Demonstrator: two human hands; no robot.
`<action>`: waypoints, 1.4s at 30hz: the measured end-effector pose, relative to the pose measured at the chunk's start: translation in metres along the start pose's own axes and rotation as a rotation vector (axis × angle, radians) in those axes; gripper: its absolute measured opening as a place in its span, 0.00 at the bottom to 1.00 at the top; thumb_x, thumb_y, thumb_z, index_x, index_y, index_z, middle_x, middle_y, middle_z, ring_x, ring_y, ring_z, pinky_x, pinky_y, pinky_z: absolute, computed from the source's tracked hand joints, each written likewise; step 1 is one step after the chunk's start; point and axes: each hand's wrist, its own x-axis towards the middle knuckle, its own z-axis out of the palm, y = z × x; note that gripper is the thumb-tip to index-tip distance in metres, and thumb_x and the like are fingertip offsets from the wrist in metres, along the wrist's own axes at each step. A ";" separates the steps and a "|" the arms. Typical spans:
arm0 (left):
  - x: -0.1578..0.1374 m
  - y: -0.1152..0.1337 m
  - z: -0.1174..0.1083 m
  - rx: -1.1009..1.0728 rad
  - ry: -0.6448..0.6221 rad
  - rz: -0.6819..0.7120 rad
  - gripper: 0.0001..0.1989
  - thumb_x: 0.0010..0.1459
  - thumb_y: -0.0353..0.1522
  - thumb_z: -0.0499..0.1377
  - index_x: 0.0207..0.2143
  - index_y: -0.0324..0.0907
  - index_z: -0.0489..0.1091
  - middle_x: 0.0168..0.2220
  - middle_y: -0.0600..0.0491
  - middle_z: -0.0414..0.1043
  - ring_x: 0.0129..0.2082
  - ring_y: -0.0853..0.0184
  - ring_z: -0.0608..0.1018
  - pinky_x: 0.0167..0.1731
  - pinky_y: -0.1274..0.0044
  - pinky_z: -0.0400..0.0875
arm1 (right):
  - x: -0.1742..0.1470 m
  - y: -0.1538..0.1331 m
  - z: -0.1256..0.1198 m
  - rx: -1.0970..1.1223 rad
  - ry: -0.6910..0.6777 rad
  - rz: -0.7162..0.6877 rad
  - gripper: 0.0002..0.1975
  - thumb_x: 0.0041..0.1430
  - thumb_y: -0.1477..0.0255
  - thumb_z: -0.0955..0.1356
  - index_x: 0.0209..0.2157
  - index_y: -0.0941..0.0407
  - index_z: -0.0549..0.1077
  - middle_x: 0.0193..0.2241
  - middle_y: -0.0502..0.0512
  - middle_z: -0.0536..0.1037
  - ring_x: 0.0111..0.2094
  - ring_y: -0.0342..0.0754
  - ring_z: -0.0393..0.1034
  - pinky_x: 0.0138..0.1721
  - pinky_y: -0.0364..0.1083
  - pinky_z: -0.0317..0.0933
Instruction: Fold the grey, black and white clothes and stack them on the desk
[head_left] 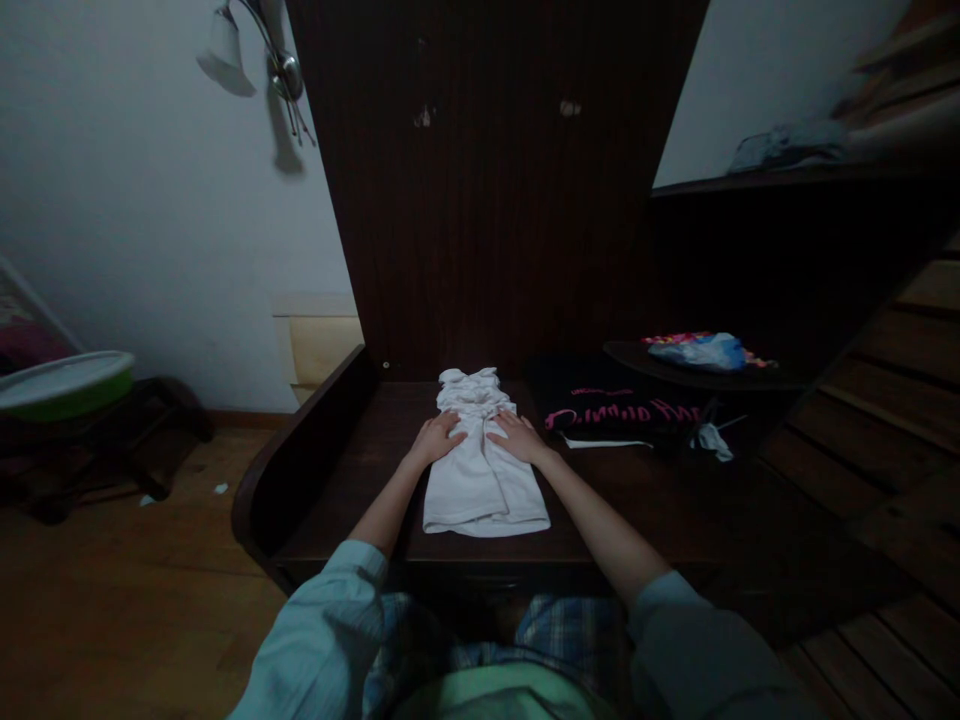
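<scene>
White garment (484, 490), one: is lying lengthwise on the dark worktop (349, 460), at 6 o'clock in the view, its far end bunching in creases
Left hand (437, 438): is resting palm down at the garment's 10 o'clock, grip wide
Right hand (519, 437): is resting at its 2 o'clock, grip likewise wide
Black item with pink lettering (592, 380): is lying towards 2 o'clock
Blue-and-white plastic bag (705, 352): is sitting farther out, same bearing, on a small shelf (630, 358)
</scene>
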 end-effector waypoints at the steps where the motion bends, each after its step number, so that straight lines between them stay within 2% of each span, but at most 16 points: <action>1: 0.000 0.000 0.000 -0.001 -0.003 -0.001 0.22 0.54 0.39 0.52 0.50 0.39 0.62 0.54 0.47 0.61 0.57 0.64 0.59 0.54 0.71 0.54 | -0.001 0.000 0.000 -0.004 -0.002 -0.001 0.30 0.59 0.55 0.52 0.58 0.58 0.52 0.61 0.60 0.47 0.61 0.48 0.37 0.58 0.52 0.34; 7: -0.001 0.000 0.002 0.029 -0.033 -0.007 0.22 0.57 0.40 0.49 0.51 0.42 0.61 0.56 0.48 0.58 0.58 0.63 0.58 0.54 0.68 0.52 | -0.004 0.003 0.001 -0.024 -0.015 -0.018 0.31 0.59 0.55 0.52 0.58 0.58 0.52 0.61 0.60 0.46 0.61 0.48 0.36 0.57 0.52 0.35; 14: -0.003 0.002 0.000 0.032 -0.043 -0.003 0.21 0.57 0.39 0.49 0.52 0.41 0.61 0.57 0.47 0.57 0.58 0.63 0.56 0.54 0.68 0.52 | -0.005 0.002 0.000 -0.011 -0.015 -0.022 0.30 0.59 0.56 0.52 0.58 0.59 0.52 0.61 0.60 0.46 0.61 0.49 0.37 0.57 0.52 0.35; 18: -0.003 0.002 0.000 0.031 -0.035 0.014 0.21 0.58 0.38 0.48 0.51 0.39 0.61 0.56 0.47 0.58 0.58 0.63 0.57 0.55 0.68 0.52 | -0.008 0.005 0.001 0.062 0.061 -0.043 0.32 0.58 0.56 0.54 0.58 0.61 0.50 0.61 0.61 0.43 0.61 0.50 0.36 0.57 0.51 0.37; 21: -0.005 0.004 -0.003 0.039 0.026 0.041 0.18 0.57 0.37 0.49 0.48 0.40 0.64 0.54 0.47 0.61 0.55 0.63 0.61 0.53 0.70 0.55 | -0.010 0.009 0.003 0.167 0.156 -0.076 0.32 0.58 0.57 0.54 0.58 0.62 0.51 0.61 0.61 0.44 0.61 0.48 0.39 0.57 0.48 0.40; 25: -0.012 0.009 -0.008 0.032 0.208 0.090 0.15 0.58 0.34 0.47 0.43 0.39 0.68 0.49 0.46 0.65 0.50 0.63 0.66 0.50 0.73 0.60 | -0.011 0.017 0.005 0.300 0.290 -0.102 0.28 0.59 0.59 0.54 0.56 0.61 0.57 0.58 0.61 0.55 0.59 0.46 0.46 0.57 0.46 0.44; 28: -0.017 0.008 -0.012 -0.027 0.336 0.051 0.14 0.59 0.31 0.45 0.39 0.39 0.69 0.43 0.48 0.69 0.46 0.64 0.68 0.47 0.74 0.63 | -0.008 0.024 0.010 0.383 0.429 -0.090 0.24 0.58 0.60 0.56 0.50 0.60 0.65 0.52 0.62 0.64 0.55 0.49 0.54 0.55 0.50 0.47; 32: -0.019 0.005 -0.012 -0.073 0.452 -0.008 0.12 0.58 0.30 0.46 0.35 0.40 0.69 0.37 0.48 0.70 0.41 0.65 0.70 0.43 0.74 0.64 | -0.007 0.029 0.015 0.469 0.554 -0.072 0.16 0.55 0.63 0.61 0.38 0.57 0.72 0.46 0.62 0.69 0.50 0.51 0.60 0.51 0.52 0.52; 34: -0.019 0.004 -0.012 -0.077 0.470 -0.029 0.12 0.58 0.30 0.46 0.33 0.40 0.69 0.36 0.48 0.70 0.40 0.64 0.70 0.42 0.74 0.64 | -0.009 0.027 0.012 0.477 0.562 -0.088 0.12 0.53 0.65 0.62 0.33 0.57 0.73 0.43 0.60 0.71 0.47 0.51 0.62 0.48 0.51 0.54; 37: -0.019 0.004 -0.013 -0.090 0.474 -0.042 0.13 0.58 0.30 0.45 0.32 0.41 0.69 0.35 0.49 0.70 0.39 0.64 0.69 0.41 0.74 0.64 | -0.017 0.015 0.001 0.441 0.555 -0.115 0.09 0.52 0.68 0.64 0.26 0.57 0.72 0.32 0.57 0.74 0.37 0.49 0.65 0.40 0.48 0.57; 39: -0.020 0.004 -0.013 -0.104 0.479 -0.054 0.13 0.58 0.30 0.45 0.32 0.41 0.69 0.35 0.49 0.70 0.39 0.64 0.69 0.41 0.74 0.64 | -0.025 0.002 -0.007 0.408 0.543 -0.132 0.09 0.51 0.68 0.64 0.22 0.57 0.71 0.25 0.54 0.72 0.31 0.47 0.63 0.35 0.45 0.56; 42: -0.021 0.004 -0.015 -0.115 0.480 -0.086 0.13 0.58 0.30 0.45 0.32 0.41 0.68 0.35 0.49 0.70 0.38 0.64 0.70 0.41 0.74 0.64 | -0.040 -0.020 -0.013 0.353 0.496 -0.160 0.13 0.52 0.66 0.65 0.17 0.57 0.69 0.20 0.52 0.70 0.28 0.45 0.61 0.32 0.43 0.54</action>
